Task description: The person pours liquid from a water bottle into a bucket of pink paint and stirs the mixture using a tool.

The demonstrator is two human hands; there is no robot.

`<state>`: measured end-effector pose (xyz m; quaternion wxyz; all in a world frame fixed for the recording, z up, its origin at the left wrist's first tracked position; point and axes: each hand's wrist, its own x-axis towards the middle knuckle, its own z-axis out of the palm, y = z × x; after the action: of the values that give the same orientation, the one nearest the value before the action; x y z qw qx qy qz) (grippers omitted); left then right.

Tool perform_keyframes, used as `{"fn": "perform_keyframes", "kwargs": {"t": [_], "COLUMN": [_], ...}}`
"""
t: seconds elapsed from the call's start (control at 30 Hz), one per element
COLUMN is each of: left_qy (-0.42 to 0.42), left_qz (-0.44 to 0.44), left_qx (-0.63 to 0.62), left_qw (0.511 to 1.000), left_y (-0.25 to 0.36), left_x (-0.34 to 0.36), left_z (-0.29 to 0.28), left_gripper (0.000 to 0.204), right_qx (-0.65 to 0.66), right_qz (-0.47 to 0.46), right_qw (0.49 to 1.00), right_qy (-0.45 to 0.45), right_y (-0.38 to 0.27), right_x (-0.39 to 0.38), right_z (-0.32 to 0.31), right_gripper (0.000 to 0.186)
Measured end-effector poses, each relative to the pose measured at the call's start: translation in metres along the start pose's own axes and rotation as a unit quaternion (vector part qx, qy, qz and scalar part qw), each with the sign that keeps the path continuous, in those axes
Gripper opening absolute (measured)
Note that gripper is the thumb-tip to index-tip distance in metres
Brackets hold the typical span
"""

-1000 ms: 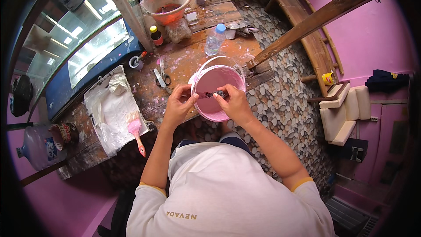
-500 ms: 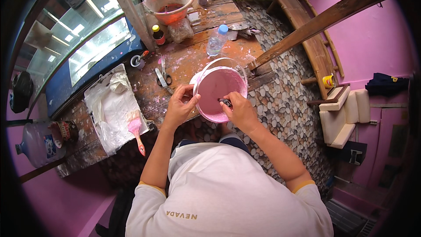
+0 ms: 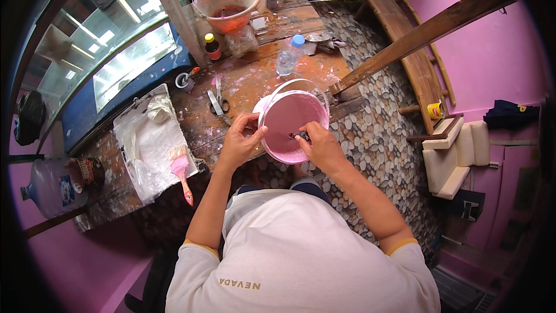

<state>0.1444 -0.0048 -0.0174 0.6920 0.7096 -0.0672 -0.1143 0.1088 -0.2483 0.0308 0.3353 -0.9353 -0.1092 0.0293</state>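
Observation:
My left hand (image 3: pixel 246 139) grips the rim of a white bucket (image 3: pixel 319 105) of pink paint (image 3: pixel 289 110). My right hand (image 3: pixel 317 148) is over the bucket's right part, closed on a small dark object (image 3: pixel 302 135) whose kind I cannot make out, at or just above the paint. A pink-bristled brush (image 3: pixel 180 171) lies on a white plastic-lined tray (image 3: pixel 139 139) to the left. Scissors (image 3: pixel 220 101) and a clear water bottle (image 3: pixel 286 58) with a blue cap are on the paint-spattered wooden table (image 3: pixel 197 127) beyond the bucket.
An orange-stained bucket (image 3: pixel 226 11) and a small yellow-capped bottle (image 3: pixel 212 49) sit at the back. A glass pane (image 3: pixel 98 35) and large jug (image 3: pixel 52 185) line the left. At right are a slanted wooden beam (image 3: pixel 417 29), bamboo bench (image 3: pixel 417 75) and cream cushions (image 3: pixel 452 168) over pebble-patterned flooring.
My right hand has moved slightly down and right with the dark object, away from my left hand's fingers. The bucket and left hand have shifted slightly right in view.

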Motion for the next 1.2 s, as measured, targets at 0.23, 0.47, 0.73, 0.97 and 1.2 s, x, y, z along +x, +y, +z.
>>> {"fn": "perform_keyframes", "kwargs": {"t": [0.23,0.47,0.73,0.97,1.2], "left_qy": [-0.013,-0.005,-0.009,-0.015,-0.01], "left_qz": [0.007,0.013,0.02,0.021,0.022], "left_qx": [-0.001,-0.002,0.013,0.004,0.017], "left_qw": [1.0,1.0,1.0,1.0,1.0], "left_y": [-0.002,0.0,0.001,0.005,0.003], "left_x": [0.002,0.005,0.002,0.004,0.004], "left_z": [0.003,0.005,0.004,0.007,0.006], "left_gripper": [0.03,0.028,0.029,0.03,0.029], "right_qx": [-0.055,0.068,-0.047,0.017,-0.011], "right_qz": [-0.037,-0.032,-0.01,-0.06,-0.018], "right_qw": [0.994,0.997,0.998,0.996,1.0], "right_qy": [0.092,-0.012,0.043,0.062,0.005], "right_y": [0.003,-0.013,0.01,-0.011,0.005], "right_x": [0.016,0.005,0.002,0.011,-0.006], "right_z": [0.001,0.01,-0.006,0.013,-0.003], "right_gripper": [0.022,0.022,0.024,0.023,0.022]}}
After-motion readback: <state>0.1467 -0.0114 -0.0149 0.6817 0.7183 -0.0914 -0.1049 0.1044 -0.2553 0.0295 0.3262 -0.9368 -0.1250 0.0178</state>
